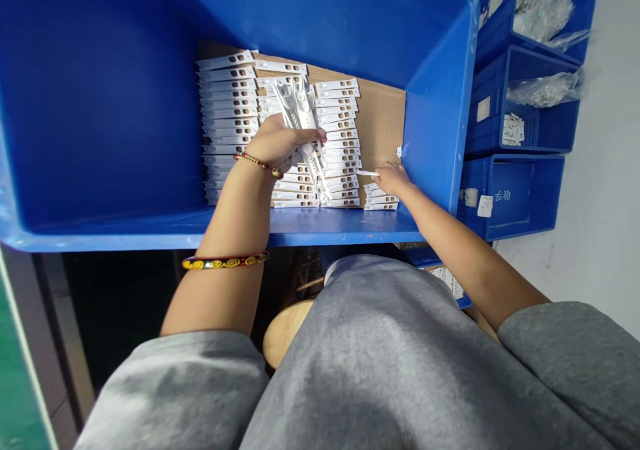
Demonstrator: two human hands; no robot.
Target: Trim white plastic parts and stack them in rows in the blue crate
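Inside a large blue bin (370,17), flat white perforated strips (229,113) lie in overlapping columns on a cardboard sheet (383,120). My left hand (283,140) is closed around a bundle of white strips (303,107), held above the middle columns and hiding part of them. At the right, my right hand (393,178) pinches the end of one white strip (367,173), just over the short right-hand column (381,203). The far end of that strip reaches toward the neighbouring column; whether it touches is unclear.
Blue crates (525,110) are stacked at the right by a pale wall, some with white parts and clear plastic bags (547,90). A small white piece (399,151) lies by the bin's right wall. Below the bin is a round wooden stool seat (285,330).
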